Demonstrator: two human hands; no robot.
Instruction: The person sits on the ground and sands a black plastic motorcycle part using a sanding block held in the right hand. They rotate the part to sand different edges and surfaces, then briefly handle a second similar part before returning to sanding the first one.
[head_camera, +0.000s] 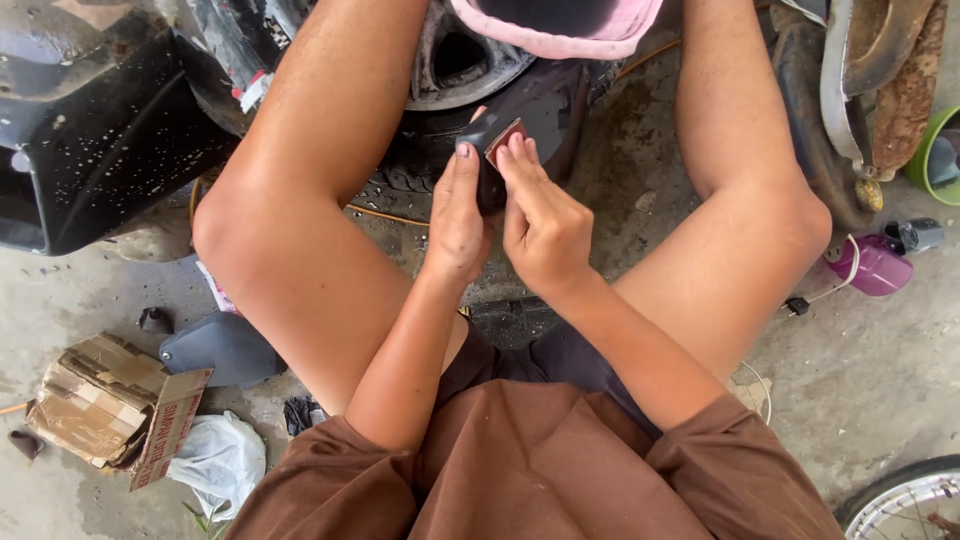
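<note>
Between my knees, my left hand (457, 222) grips a small dark curved plastic part (492, 160) while my right hand (545, 228) pinches reddish-brown sandpaper (506, 140) against it; the paper could slip, scraping my fingertips.

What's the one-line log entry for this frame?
left hand: holds dark plastic part | right hand: presses reddish sandpaper on part | setting: seated on concrete floor, wheel ahead
</note>
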